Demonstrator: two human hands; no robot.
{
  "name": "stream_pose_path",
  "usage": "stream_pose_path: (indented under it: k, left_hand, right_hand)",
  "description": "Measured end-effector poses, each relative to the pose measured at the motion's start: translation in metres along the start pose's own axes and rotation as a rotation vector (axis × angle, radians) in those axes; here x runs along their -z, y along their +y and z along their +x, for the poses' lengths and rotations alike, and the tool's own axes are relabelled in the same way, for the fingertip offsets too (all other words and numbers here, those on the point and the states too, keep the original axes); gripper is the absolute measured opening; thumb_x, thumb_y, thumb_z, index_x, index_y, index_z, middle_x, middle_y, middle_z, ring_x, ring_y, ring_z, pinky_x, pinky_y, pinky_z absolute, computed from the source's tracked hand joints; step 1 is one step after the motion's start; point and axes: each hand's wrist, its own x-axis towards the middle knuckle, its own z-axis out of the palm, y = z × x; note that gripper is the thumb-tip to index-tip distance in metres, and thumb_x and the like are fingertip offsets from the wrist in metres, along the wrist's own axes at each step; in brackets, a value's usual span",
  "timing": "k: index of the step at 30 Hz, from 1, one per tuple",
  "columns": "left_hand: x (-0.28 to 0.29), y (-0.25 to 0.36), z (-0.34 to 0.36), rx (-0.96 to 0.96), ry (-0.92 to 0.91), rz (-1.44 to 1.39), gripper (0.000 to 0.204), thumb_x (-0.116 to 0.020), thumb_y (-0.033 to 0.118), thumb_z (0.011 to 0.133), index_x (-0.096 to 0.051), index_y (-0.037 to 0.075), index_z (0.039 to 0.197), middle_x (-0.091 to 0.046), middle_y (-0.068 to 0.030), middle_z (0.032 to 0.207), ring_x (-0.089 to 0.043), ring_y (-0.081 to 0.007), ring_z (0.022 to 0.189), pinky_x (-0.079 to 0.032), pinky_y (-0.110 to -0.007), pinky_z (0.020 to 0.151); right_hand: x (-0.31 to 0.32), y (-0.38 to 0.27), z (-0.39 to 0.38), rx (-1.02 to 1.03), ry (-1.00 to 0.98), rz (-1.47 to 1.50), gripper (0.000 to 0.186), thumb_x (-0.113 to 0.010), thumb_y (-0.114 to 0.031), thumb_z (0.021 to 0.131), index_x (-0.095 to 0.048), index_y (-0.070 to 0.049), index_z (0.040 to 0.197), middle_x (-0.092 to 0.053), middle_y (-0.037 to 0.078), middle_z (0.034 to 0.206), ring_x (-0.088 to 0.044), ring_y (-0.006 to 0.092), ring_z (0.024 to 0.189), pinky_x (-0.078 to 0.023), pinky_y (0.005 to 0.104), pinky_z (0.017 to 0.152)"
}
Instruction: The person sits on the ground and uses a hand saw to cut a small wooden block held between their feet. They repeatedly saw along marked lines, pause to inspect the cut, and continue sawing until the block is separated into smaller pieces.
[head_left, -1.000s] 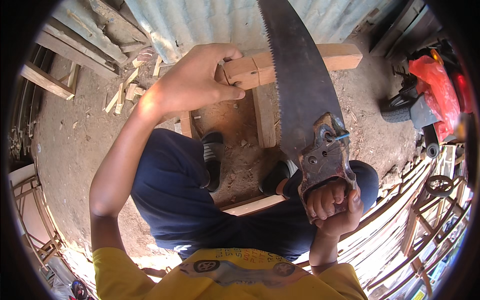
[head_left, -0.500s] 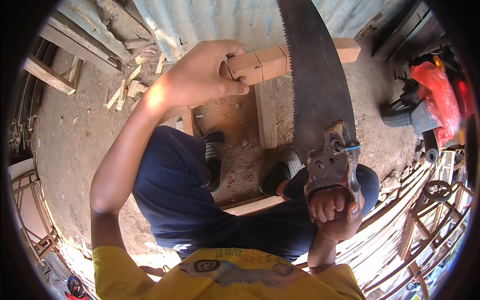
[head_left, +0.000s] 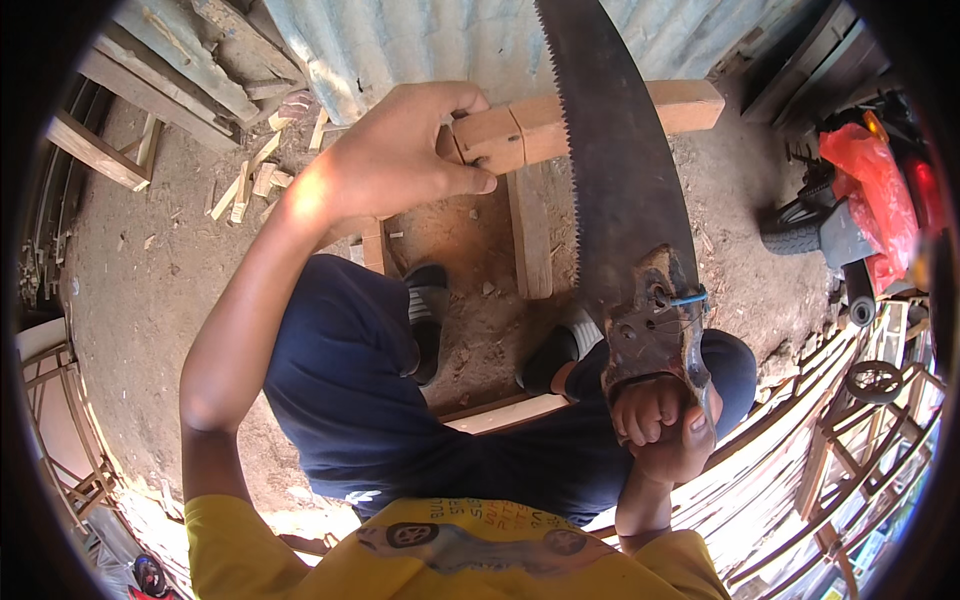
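My left hand (head_left: pixel 375 150) grips the left end of a reddish wooden bar (head_left: pixel 680 105), which has dark lines across it. A dark toothed saw blade (head_left: pixel 620 160) crosses over the bar, its teeth facing left. My right hand (head_left: pixel 655 425) is closed round the worn saw handle (head_left: pixel 645 330), which has a blue piece tied through it. An upright wooden piece (head_left: pixel 530 245) stands below the bar, between my feet; whether they touch is unclear.
Corrugated metal (head_left: pixel 420 40) stands ahead. Wood offcuts (head_left: pixel 255 185) and leaning planks (head_left: pixel 100 150) are at the left. A red plastic bag (head_left: pixel 860 180) lies over a wheeled object at the right, with a tire (head_left: pixel 785 235) and long wooden strips (head_left: pixel 770 470) nearby.
The saw moved to the right, then slightly back left, and its handle sits a little lower than a second ago. My left hand has shifted slightly forward with the bar.
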Motion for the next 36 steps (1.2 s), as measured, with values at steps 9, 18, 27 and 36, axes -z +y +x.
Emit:
stream_pose_path:
  k: [9,18,27,36]
  left_hand:
    - [0.0019,0.0005,0.0003,0.004,-0.012,0.012,0.026,-0.077,0.006,0.075,-0.062,0.002,0.096,-0.061,-0.0016,0.078,-0.054,-0.0081,0.072,-0.043,-0.026,0.064]
    - [0.0015,0.0001,-0.0001,-0.005,-0.004,0.005,0.028,-0.077,0.007,0.075,-0.061,0.001,0.097,-0.062,-0.0054,0.079,-0.056,-0.0109,0.071,-0.044,-0.028,0.065]
    - [0.0026,0.0028,0.0000,0.016,-0.011,0.011,0.032,-0.077,0.012,0.073,-0.060,-0.002,0.096,-0.063,-0.0142,0.081,-0.060,-0.0195,0.073,-0.048,-0.033,0.069]
    - [-0.0007,-0.0005,0.0001,-0.065,0.048,0.052,0.030,-0.076,0.010,0.071,-0.060,-0.003,0.094,-0.063,-0.0170,0.082,-0.061,-0.0239,0.073,-0.047,-0.036,0.069]
  right_hand:
    - [0.0003,0.0009,-0.0008,-0.026,0.034,-0.032,0.038,-0.051,-0.038,0.094,-0.038,-0.007,0.077,-0.031,0.001,0.048,-0.028,0.0107,0.032,-0.027,0.0272,0.031]
    - [0.0000,0.0011,-0.0019,-0.023,0.050,-0.026,0.038,-0.050,-0.038,0.094,-0.037,-0.007,0.076,-0.031,0.001,0.047,-0.027,0.0107,0.031,-0.027,0.0278,0.031]
    - [0.0010,0.0013,-0.0003,0.012,0.007,-0.033,0.038,-0.049,-0.037,0.095,-0.042,-0.002,0.083,-0.033,0.002,0.050,-0.030,0.0118,0.033,-0.029,0.0278,0.032]
    - [0.0037,0.0013,-0.0016,-0.026,0.008,-0.026,0.039,-0.051,-0.038,0.094,-0.043,-0.001,0.086,-0.034,0.002,0.051,-0.032,0.0119,0.035,-0.030,0.0283,0.033]
